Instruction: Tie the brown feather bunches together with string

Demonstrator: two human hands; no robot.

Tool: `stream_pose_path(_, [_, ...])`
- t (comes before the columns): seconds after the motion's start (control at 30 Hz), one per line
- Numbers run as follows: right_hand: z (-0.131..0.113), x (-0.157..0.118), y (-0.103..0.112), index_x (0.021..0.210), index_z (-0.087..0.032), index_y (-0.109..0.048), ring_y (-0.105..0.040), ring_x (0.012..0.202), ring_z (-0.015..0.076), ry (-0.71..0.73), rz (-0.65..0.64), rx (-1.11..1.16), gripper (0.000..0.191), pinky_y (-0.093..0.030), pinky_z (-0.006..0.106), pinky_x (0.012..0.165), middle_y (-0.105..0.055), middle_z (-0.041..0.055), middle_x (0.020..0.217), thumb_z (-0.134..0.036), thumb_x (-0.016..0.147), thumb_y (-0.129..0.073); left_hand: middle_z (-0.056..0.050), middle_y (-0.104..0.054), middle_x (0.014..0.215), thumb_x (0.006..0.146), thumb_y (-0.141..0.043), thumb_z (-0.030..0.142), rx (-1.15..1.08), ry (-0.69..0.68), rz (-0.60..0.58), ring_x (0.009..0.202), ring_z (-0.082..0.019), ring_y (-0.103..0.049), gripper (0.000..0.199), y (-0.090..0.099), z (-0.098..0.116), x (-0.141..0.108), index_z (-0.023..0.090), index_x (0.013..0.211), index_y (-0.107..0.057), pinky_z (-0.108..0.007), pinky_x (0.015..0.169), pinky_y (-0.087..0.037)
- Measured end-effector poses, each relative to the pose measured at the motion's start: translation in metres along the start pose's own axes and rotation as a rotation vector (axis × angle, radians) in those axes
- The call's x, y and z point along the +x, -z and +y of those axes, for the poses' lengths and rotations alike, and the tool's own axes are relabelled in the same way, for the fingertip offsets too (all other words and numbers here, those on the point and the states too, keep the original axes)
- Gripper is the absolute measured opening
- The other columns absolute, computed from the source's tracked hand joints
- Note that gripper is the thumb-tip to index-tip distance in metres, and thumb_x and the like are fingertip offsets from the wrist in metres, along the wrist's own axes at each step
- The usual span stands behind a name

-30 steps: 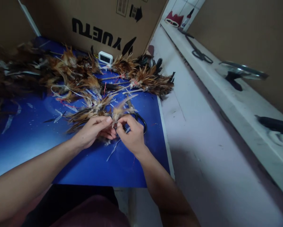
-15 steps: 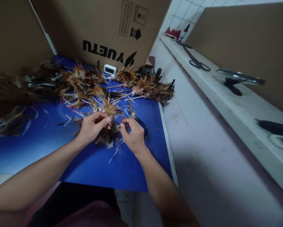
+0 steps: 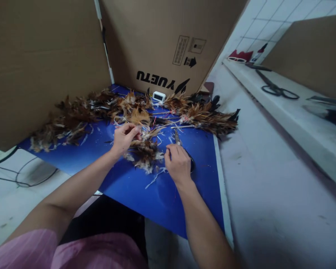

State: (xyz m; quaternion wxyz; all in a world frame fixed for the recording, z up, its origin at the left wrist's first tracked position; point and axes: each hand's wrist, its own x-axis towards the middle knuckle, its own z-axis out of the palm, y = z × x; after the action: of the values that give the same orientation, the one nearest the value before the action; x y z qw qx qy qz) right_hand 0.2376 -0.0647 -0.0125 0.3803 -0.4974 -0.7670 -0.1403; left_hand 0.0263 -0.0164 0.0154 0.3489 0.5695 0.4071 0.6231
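At the centre of the frame, the left hand [image 3: 126,137] pinches a tan feather [image 3: 140,116]; just right of centre, the right hand [image 3: 179,161] curls near scissors [image 3: 176,137], whether gripping anything I cannot tell.

The table [image 3: 207,186] was plainly blue. From the middle of the view, the feathers [image 3: 72,116] toward nine o'clock were mixed brown with pale bases; the tuft [image 3: 139,116] at ten was golden brown. Between two and three, the bundle [image 3: 207,118] was reddish brown, with black tips. At twelve, the brown carton [image 3: 156,37] carried black lettering. At eight, the pink sleeve [image 3: 36,243] had thin, paler stripes.
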Motion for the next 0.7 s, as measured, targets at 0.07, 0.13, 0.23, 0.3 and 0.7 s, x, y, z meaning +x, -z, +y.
stream_pose_path(0.07, [0.002, -0.001, -0.001, 0.091, -0.016, -0.061, -0.062, 0.083, 0.022, -0.001, 0.001, -0.014, 0.018, -0.048, 0.033, 0.08, -0.069, 0.0098, 0.089, -0.011, 0.09, -0.044, 0.001, -0.067, 0.063, 0.079, -0.07, 0.04, 0.019, -0.028, 0.031, 0.051, -0.011, -0.062, 0.024, 0.016, 0.001, -0.002, 0.018, 0.07, -0.065, -0.027, 0.058, -0.053])
stream_pose_path(0.13, [0.004, -0.001, -0.002, 0.092, -0.016, -0.062, -0.062, 0.083, 0.0223, -0.014, -0.006, -0.014, 0.019, -0.048, 0.034, 0.081, -0.069, 0.0101, 0.089, -0.011, 0.09, -0.043, 0.001, -0.068, 0.066, 0.079, -0.07, 0.042, 0.064, -0.035, 0.066, 0.051, -0.01, -0.062, 0.025, 0.039, 0.0, -0.004, 0.017, 0.073, -0.067, -0.026, 0.056, -0.053])
stream_pose_path(0.23, [0.007, -0.002, -0.005, 0.092, -0.016, -0.062, -0.061, 0.083, 0.0225, -0.037, -0.016, 0.0, 0.02, -0.047, 0.034, 0.081, -0.069, 0.0102, 0.088, -0.011, 0.089, -0.043, 0.005, -0.067, 0.063, 0.078, -0.072, 0.041, 0.207, -0.039, 0.15, 0.049, -0.008, -0.061, 0.025, 0.084, -0.003, -0.005, 0.017, 0.075, -0.067, -0.024, 0.052, -0.052])
stream_pose_path(0.3, [0.007, -0.003, -0.006, 0.091, -0.016, -0.063, -0.061, 0.082, 0.0223, -0.047, -0.02, 0.004, 0.019, -0.047, 0.033, 0.08, -0.069, 0.0096, 0.087, -0.011, 0.088, -0.044, 0.009, -0.064, 0.056, 0.076, -0.073, 0.042, 0.299, -0.045, 0.25, 0.045, -0.006, -0.057, 0.026, 0.116, -0.003, -0.003, 0.016, 0.075, -0.068, -0.022, 0.048, -0.049])
stream_pose_path(0.7, [0.01, -0.003, -0.007, 0.092, -0.016, -0.063, -0.061, 0.082, 0.0226, -0.089, -0.072, 0.026, 0.018, -0.047, 0.034, 0.079, -0.068, 0.01, 0.087, -0.012, 0.087, -0.046, 0.012, -0.053, 0.042, 0.059, -0.087, 0.038, 0.531, 0.041, 0.546, 0.043, -0.008, -0.045, 0.034, 0.239, 0.016, 0.045, 0.018, 0.065, -0.06, -0.022, 0.045, -0.038])
